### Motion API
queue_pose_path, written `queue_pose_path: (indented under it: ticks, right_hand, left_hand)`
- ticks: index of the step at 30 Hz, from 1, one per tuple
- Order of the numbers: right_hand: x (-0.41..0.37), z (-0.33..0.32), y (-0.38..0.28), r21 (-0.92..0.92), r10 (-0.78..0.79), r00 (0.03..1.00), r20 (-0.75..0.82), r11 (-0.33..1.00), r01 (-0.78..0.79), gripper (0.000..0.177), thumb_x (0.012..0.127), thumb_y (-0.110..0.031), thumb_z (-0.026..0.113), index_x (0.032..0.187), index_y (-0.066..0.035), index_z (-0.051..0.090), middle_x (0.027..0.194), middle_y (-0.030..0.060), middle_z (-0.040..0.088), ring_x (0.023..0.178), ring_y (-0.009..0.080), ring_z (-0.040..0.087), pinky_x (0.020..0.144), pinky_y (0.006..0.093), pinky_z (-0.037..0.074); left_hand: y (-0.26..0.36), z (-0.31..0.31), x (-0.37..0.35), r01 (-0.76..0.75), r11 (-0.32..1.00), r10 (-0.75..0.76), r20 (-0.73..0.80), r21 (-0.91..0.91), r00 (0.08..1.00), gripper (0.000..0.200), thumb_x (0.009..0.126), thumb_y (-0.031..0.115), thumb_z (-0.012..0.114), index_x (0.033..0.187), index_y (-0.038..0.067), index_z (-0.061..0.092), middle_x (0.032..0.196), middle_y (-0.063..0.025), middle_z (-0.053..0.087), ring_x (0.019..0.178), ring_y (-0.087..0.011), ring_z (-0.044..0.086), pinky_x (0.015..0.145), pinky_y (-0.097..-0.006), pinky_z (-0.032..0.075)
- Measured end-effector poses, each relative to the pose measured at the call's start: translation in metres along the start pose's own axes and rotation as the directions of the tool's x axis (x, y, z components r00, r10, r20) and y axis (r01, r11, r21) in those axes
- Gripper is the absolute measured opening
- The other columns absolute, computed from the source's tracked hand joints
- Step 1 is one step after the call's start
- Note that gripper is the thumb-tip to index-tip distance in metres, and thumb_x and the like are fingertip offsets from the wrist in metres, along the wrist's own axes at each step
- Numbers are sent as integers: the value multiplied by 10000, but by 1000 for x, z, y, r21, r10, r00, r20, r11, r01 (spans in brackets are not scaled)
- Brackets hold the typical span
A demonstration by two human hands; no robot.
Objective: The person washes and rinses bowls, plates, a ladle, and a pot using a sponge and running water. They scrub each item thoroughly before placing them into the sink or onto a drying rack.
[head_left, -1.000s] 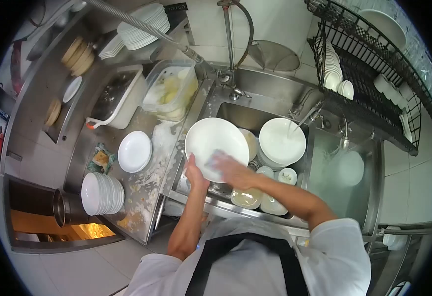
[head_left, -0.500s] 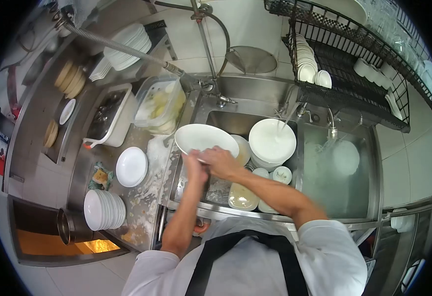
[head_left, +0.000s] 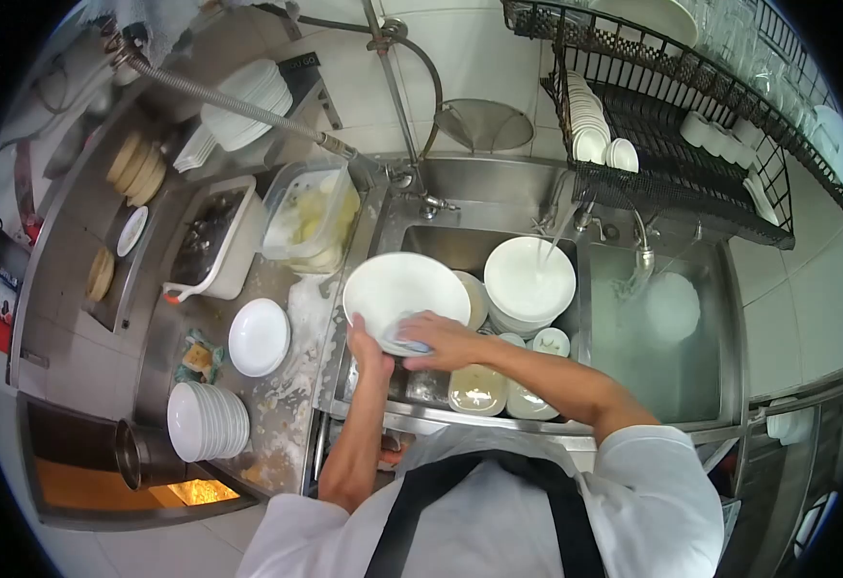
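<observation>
A large white bowl (head_left: 407,289) is tilted toward me over the left sink basin. My left hand (head_left: 371,352) grips its near left rim. My right hand (head_left: 436,339) is pressed against the inside near the front, fingers closed on a blurred blue-grey scrubbing pad (head_left: 404,332). Right of the bowl, in the same basin, stands a stack of white bowls (head_left: 530,279) with water running into the top one. Partly beneath my right forearm sit small white cups (head_left: 551,342) and square dishes (head_left: 476,390).
The right basin (head_left: 658,385) holds cloudy water with a white dish (head_left: 673,308) under it. On the left counter are a plate stack (head_left: 208,422), a single plate (head_left: 259,337), a sponge (head_left: 197,357) and a plastic tub (head_left: 311,217). A black dish rack (head_left: 662,135) hangs upper right.
The bowl has tipped so that more of its inside faces me. My right hand has moved from the rim onto the inner surface, and the blue-grey pad now shows.
</observation>
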State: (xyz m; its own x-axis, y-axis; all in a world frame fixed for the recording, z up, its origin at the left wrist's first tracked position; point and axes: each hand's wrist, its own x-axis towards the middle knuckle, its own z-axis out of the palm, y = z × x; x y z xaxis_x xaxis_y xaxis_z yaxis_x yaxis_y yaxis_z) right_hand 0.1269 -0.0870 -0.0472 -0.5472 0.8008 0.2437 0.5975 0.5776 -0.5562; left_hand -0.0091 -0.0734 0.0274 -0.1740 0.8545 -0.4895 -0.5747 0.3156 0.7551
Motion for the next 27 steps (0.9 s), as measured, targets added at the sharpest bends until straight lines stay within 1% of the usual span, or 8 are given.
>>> queue_pose_path:
  ticks: [5, 8, 11, 14, 17, 20, 23, 27]
  right_hand:
    - [18, 2, 57, 16, 421, 906, 48, 907, -422, 646, 903, -452, 418, 1381, -31, 312, 1448, 175, 265, 1369, 311, 171, 1113, 422, 134]
    - [24, -24, -16, 299, 182, 982, 49, 935, -188, 646, 876, -410, 487, 1371, -32, 319, 1445, 175, 265, 1355, 332, 194, 1100, 419, 184]
    - [-4, -38, -12, -72, 49, 991, 126, 997, -40, 621, 738, -201, 667, 1287, -36, 426, 1343, 158, 405, 1236, 323, 373, 993, 389, 365]
    - [-14, -50, -20, -127, -134, 954, -269, 987, 103, 558, 613, -50, 721, 1143, -28, 548, 1165, 125, 556, 1042, 315, 526, 865, 370, 469]
    - [-10, -54, -21, 266, 77, 804, -589, 958, 103, 388, 637, -23, 723, 1010, -6, 618, 985, 104, 645, 904, 270, 615, 805, 377, 503]
    - [-3, -39, 19, 835, 470, 768, -435, 529, 149, 435, 687, -96, 742, 1079, 5, 581, 1006, 106, 639, 929, 212, 614, 814, 366, 507]
    - [-4, -13, 65, 974, 659, 727, -191, 38, 222, 432, 726, -144, 717, 1103, 4, 566, 1020, 124, 615, 943, 219, 589, 830, 372, 483]
    - [-31, -13, 109, 959, 755, 654, -54, 222, -178, 386, 766, -176, 658, 1100, -6, 565, 1035, 154, 570, 964, 269, 538, 858, 392, 433]
  left_hand:
    - [-29, -6, 5, -4, 974, -10, 61, 227, 998, 398, 968, 273, 397, 1263, 8, 419, 1143, -157, 549, 970, -264, 583, 812, -403, 500]
    - [-20, 12, 5, 115, 991, -115, 0, 65, 993, 417, 960, 293, 419, 1242, -13, 435, 1106, -154, 571, 943, -258, 596, 814, -391, 498]
    - [8, 8, -17, -59, 991, 42, 137, 119, 990, 499, 935, 377, 432, 1246, -12, 421, 1104, -166, 569, 972, -277, 591, 824, -417, 493]
    - [24, -11, -2, -136, 974, 78, 295, 181, 952, 620, 900, 505, 408, 1304, 35, 370, 1161, -181, 535, 1051, -313, 548, 840, -471, 470]
    - [28, -14, 9, -223, 954, 126, 406, 201, 905, 677, 870, 545, 404, 1337, 59, 341, 1197, -191, 514, 1101, -337, 523, 855, -503, 457]
    - [3, -3, 26, -108, 987, 64, 332, 117, 941, 608, 848, 408, 443, 1321, 35, 357, 1190, -191, 522, 1091, -334, 533, 865, -489, 464]
    - [20, 2, 15, 39, 998, -53, 300, 53, 953, 556, 826, 271, 481, 1305, 12, 373, 1183, -191, 529, 1081, -331, 544, 876, -476, 471]
    - [35, 7, -1, 107, 993, -118, 283, 54, 952, 518, 797, 89, 532, 1284, -20, 394, 1174, -192, 539, 1068, -328, 558, 890, -458, 480]
